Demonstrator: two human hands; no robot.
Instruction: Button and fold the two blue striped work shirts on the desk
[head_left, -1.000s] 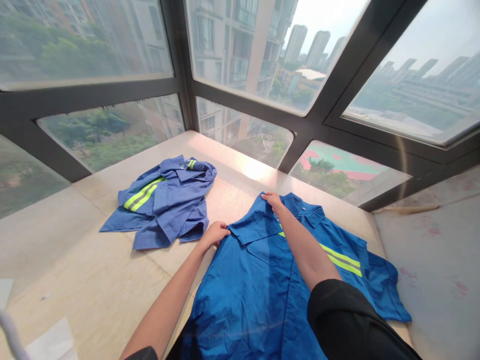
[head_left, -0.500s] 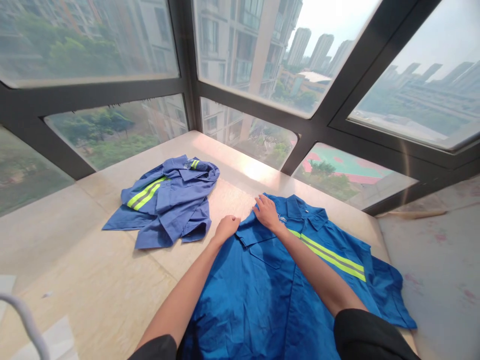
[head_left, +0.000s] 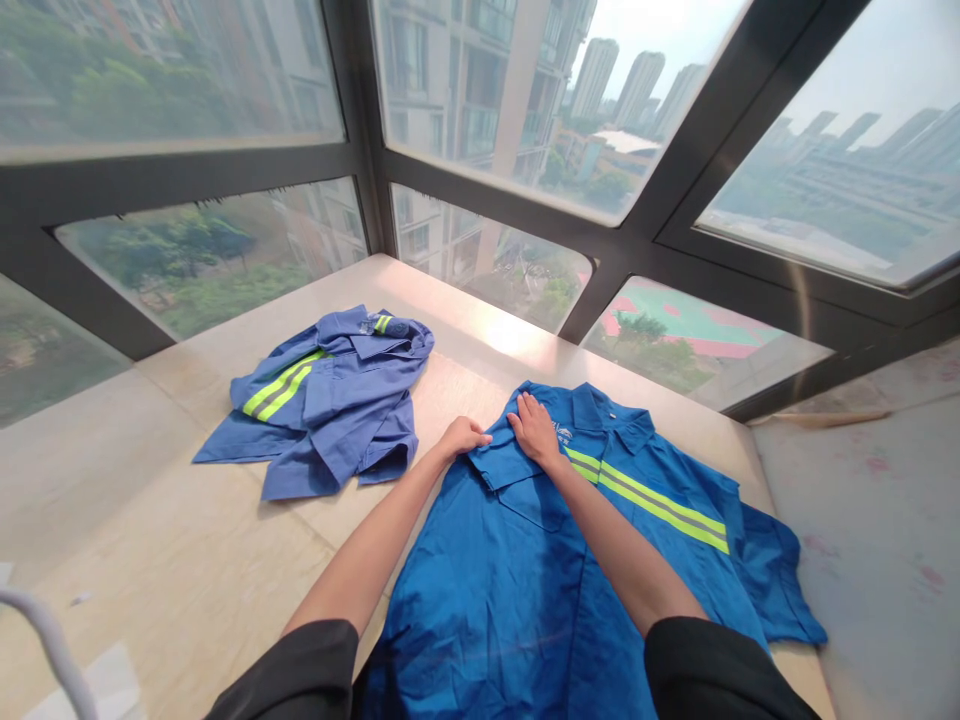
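Blue shirt (head_left: 502,590) lies spread on the ledge (head_left: 225,540), front up, directly under the person's R hand (head_left: 535,428) and just R of the L hand (head_left: 465,438). Its collar (head_left: 615,425) is just beyond the R hand, to the R; the near end runs out of view at the bottom, betw. the forearms. The sleeve on the L side is folded in over the chest, nr. the pocket (head_left: 532,505); the other sleeve reaches out R, toward the wall (head_left: 885,520).

Count: 2 shirts total, i.e. 1 blue, 1 purple (head_left: 337,410). Purple one's crumpled, nr. the window corner, apart from both hands. Also 1 cable (head_left: 56,640) & 1 sheet of paper (head_left: 101,690), bottom L; 1 stick (head_left: 832,418) far R.

R hand: open, approx. flat, fingers nearly straight, palm down on the folded cloth; nothing gripped. L hand: fingers drawn in, tips at the folded sleeve's edge; can't tell if cloth's pinched.
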